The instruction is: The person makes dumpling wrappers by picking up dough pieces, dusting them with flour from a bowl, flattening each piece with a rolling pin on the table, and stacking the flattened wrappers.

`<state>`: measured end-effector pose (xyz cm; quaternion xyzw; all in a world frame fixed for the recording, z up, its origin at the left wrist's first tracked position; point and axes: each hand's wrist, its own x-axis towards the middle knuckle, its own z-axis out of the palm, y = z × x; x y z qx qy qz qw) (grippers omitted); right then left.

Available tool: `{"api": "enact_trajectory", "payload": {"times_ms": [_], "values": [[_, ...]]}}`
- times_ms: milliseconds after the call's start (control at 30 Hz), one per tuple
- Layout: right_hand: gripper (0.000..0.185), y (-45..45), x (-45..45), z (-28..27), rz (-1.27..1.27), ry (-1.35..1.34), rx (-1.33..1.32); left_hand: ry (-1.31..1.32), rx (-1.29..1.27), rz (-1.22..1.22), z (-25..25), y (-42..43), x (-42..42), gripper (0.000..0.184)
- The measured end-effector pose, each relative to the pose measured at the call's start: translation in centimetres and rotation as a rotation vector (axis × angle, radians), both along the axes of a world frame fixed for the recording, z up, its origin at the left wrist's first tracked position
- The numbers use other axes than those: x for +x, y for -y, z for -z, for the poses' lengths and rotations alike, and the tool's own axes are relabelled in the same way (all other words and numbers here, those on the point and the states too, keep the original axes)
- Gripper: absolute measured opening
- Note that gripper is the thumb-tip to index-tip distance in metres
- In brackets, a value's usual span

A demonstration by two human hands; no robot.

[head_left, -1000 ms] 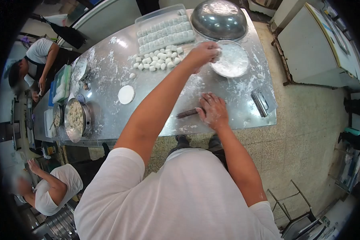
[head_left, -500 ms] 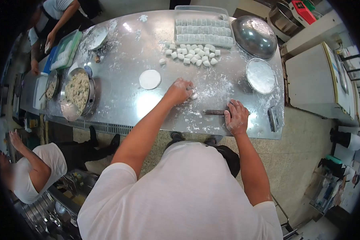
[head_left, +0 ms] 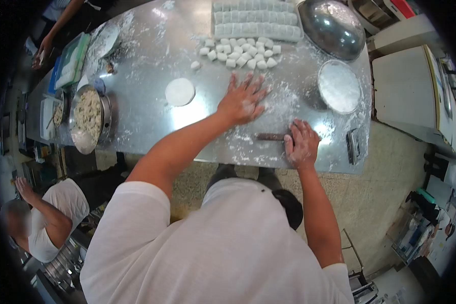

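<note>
My left hand (head_left: 244, 100) lies palm down on the floured steel table (head_left: 152, 101), its fingers spread wide. Whatever is beneath that palm is hidden. Under my right hand (head_left: 302, 145) is a dark wooden rolling pin (head_left: 271, 137); the palm rests over its right part and the left end sticks out. A flat round dough wrapper (head_left: 180, 91) sits to the left of my left hand. Beyond the fingertips are several small dough pieces (head_left: 240, 53) in a cluster, with a single dough piece (head_left: 195, 65) apart on the left.
At the back stands a tray (head_left: 301, 34) with rows of dough pieces, beside an overturned metal bowl (head_left: 334, 28). A bowl of flour (head_left: 339, 86) and a dough scraper (head_left: 353, 147) are on the right. Leftward is a bowl of filling (head_left: 88, 114). Two other people are at left.
My left hand went from curled fingers beside a small dough piece to spread flat, a little farther forward and right. That piece is now out of sight. My right hand stays on the rolling pin.
</note>
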<state>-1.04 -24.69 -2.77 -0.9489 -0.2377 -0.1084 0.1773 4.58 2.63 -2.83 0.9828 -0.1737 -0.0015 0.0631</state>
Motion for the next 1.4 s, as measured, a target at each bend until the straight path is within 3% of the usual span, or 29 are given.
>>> {"api": "enact_trajectory", "payload": {"times_ms": [100,300,367,400,533,600,633,700,767,833,867,933,1033,1200,1267,1300,1367,1400], "values": [[0.032,-0.1,0.5,-0.2,-0.01,-0.003,0.004,-0.08,0.025,-0.009,-0.3,0.7,0.0,0.062],[0.032,-0.1,0.8,-0.2,0.006,0.004,0.012,0.067,0.016,-0.025,1.0,0.0,1.6,0.06],[0.032,-0.1,0.8,-0.3,0.003,0.011,0.036,-0.159,-0.969,-0.187,3.5,-1.7,2.7,0.053],[0.032,-0.2,0.8,-0.4,0.006,0.011,0.031,-0.283,-1.238,-0.434,1.7,-1.2,2.4,0.047],[0.031,-0.3,0.8,-0.4,0.011,0.022,0.027,-0.17,-0.934,-0.496,-0.4,-2.7,0.6,0.038],[0.031,-0.2,0.9,-0.4,0.008,0.026,0.038,-0.421,-1.549,-0.891,-1.3,-2.7,-0.4,0.026],[0.031,-0.2,0.7,-0.4,0.006,0.033,0.043,-0.423,-1.543,-0.899,-1.5,-2.9,-0.6,0.026],[0.031,-0.2,0.5,-0.1,0.006,0.024,0.046,-0.198,-1.835,-0.942,-1.8,-3.2,-0.3,0.016],[0.031,-0.1,0.8,-0.1,0.006,0.031,0.047,-0.214,-1.713,-0.862,-1.8,-3.8,-0.9,0.018],[0.031,-0.2,0.7,-0.1,0.019,0.02,0.047,-0.029,-1.019,-0.641,-0.2,-5.3,-1.9,0.024],[0.031,-0.2,0.7,-0.1,0.022,0.022,0.051,-0.027,-1.016,-0.637,-0.2,-5.9,-2.6,0.024],[0.031,-0.1,0.7,-0.1,0.016,0.014,0.057,-0.036,-0.411,-0.362,-1.8,-5.7,-5.2,0.028],[0.032,-0.1,0.7,0.0,0.017,0.014,0.063,-0.176,-0.315,-0.285,-2.8,-3.8,-7.0,0.028],[0.031,-0.2,0.8,-0.3,0.015,0.003,0.055,-0.309,-0.459,-0.348,-4.7,-1.5,-3.0,0.029],[0.031,-0.2,0.8,-0.3,0.014,0.001,0.055,-0.495,-0.92,-0.458,-5.1,-0.5,-1.1,0.029],[0.031,-0.2,0.8,-0.3,0.015,0.006,0.055,-0.497,-0.923,-0.459,-4.3,-0.4,-0.2,0.029],[0.031,-0.2,0.5,-0.2,0.017,0.007,0.049,-0.425,-0.467,-0.262,-2.3,-0.1,0.9,0.027],[0.032,-0.2,0.4,-0.2,0.019,-0.003,0.041,-0.426,-0.471,-0.259,-2.2,0.2,0.9,0.027]]}}
